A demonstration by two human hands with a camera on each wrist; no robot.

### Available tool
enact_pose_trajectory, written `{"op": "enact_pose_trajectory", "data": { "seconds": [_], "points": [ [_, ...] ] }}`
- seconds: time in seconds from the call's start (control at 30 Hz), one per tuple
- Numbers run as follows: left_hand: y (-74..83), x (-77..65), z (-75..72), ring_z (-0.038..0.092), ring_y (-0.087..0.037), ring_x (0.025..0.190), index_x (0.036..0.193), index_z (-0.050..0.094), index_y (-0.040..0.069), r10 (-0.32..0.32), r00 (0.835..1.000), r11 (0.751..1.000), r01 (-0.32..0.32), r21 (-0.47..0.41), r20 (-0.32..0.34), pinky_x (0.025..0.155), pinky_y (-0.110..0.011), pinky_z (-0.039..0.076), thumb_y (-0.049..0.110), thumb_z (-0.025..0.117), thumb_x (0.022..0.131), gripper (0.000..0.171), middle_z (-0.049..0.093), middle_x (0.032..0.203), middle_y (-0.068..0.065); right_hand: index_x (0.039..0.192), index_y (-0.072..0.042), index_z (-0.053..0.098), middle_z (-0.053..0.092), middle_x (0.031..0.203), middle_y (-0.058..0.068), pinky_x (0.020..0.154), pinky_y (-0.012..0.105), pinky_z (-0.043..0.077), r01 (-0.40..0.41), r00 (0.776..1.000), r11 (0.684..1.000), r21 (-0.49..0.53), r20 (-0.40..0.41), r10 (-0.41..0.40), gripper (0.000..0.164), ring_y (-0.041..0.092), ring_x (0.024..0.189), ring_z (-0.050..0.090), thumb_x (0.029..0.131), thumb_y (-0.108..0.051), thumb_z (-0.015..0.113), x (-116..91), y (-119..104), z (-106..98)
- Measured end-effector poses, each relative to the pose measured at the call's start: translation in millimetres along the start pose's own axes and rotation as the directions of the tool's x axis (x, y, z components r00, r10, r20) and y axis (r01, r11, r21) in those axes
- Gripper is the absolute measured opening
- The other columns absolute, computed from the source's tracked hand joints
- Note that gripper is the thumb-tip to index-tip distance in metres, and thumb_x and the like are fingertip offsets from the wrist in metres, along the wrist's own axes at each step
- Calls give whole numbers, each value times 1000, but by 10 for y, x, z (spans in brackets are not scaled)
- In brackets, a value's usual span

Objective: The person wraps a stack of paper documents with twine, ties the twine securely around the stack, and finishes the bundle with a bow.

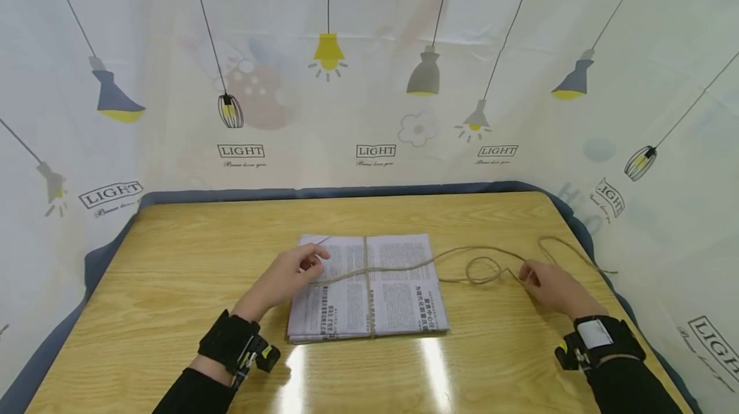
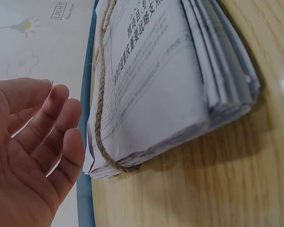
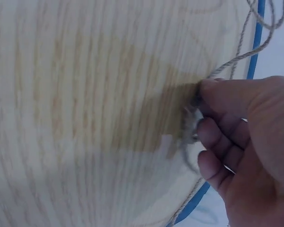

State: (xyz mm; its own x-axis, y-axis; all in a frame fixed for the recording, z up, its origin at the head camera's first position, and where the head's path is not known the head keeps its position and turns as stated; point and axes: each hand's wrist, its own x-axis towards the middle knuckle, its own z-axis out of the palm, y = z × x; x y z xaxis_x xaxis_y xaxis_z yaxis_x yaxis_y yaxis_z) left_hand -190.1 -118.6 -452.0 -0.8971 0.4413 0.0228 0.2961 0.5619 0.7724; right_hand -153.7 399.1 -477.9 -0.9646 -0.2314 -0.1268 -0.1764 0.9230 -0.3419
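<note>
A stack of folded newspapers [image 1: 398, 311] lies on the table, with twine [image 1: 366, 253] running over it in a cross. My left hand [image 1: 283, 278] hovers over the stack's left edge. Its fingers are loosely bent, thumb near the index fingertip, and no twine shows between them in the left wrist view. Along the near side of that hand, the twine [image 2: 101, 90] bends round the stack's edge. To the right of the stack, my right hand [image 1: 555, 287] pinches a loose length of twine [image 3: 241, 57] between thumb and fingers, close over the table.
Loose twine loops [image 1: 484, 269] lie between the stack and my right hand. Another tail of twine [image 1: 568, 246] runs past the table's right edge. The wooden table [image 1: 202, 234] is bordered by a white cloth [image 1: 369, 112] printed with lamps.
</note>
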Motion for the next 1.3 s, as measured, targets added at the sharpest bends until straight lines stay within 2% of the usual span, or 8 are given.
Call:
{"op": "enact_pose_trajectory", "data": {
  "seconds": [0.23,0.37,0.6,0.73,0.93,1.1,1.17,1.3],
  "points": [
    [-6,3,5,56,-17,86,114,62,10,16,1000,1000,-16,-1,3,77,-38,48,13,57,96,19,63,95,-3,100,-3,60,58,82,2,61,36,41,-28,997,999,44,70,25,13,15,68,48,91,-7,52,-48,-54,-99],
    [-12,5,5,56,-17,86,114,62,10,19,1000,1000,-19,0,7,77,-37,47,13,56,96,20,63,95,-3,93,-5,61,57,81,2,61,35,39,-7,1000,998,63,6,7,10,15,67,46,92,-10,52,-59,-147,-246],
    [8,39,22,57,-16,88,115,62,10,38,999,999,-38,4,13,79,-38,48,14,56,96,20,64,97,-3,103,-5,60,53,69,3,52,31,38,64,996,973,223,-79,-48,20,15,56,46,101,-22,48,-30,-432,-645],
    [54,69,39,57,-14,88,115,62,11,64,998,998,-64,9,7,79,-37,49,16,56,97,20,64,98,-3,102,-9,67,51,61,0,50,29,36,139,980,977,159,-167,-112,22,12,50,41,98,-27,56,20,-647,-799],
    [194,133,86,58,-14,89,115,61,15,132,991,991,-131,-19,20,79,-37,50,17,54,98,19,65,103,-8,95,-14,70,60,77,-4,59,31,44,211,963,977,32,-179,-202,14,9,64,50,94,-25,62,107,-904,-882],
    [271,139,116,58,-15,90,116,60,14,169,985,985,-167,-40,44,80,-38,50,17,54,98,19,65,106,-11,92,-12,70,63,81,-1,63,37,46,146,978,987,-72,-142,-155,8,13,70,53,92,-17,64,133,-809,-893],
    [272,125,120,58,-15,90,116,60,14,168,985,985,-166,-37,41,80,-38,50,16,53,98,19,65,105,-11,93,-11,70,64,81,1,64,41,46,80,987,989,-123,-131,-96,9,16,70,55,91,-17,63,103,-692,-896],
    [229,96,116,57,-14,89,114,61,14,145,989,989,-145,-21,28,80,-38,49,15,54,98,18,65,103,-8,96,-9,69,63,77,4,78,60,40,-77,990,967,-241,-132,46,12,26,70,56,91,-18,62,-4,-432,-904]
  ]
}}
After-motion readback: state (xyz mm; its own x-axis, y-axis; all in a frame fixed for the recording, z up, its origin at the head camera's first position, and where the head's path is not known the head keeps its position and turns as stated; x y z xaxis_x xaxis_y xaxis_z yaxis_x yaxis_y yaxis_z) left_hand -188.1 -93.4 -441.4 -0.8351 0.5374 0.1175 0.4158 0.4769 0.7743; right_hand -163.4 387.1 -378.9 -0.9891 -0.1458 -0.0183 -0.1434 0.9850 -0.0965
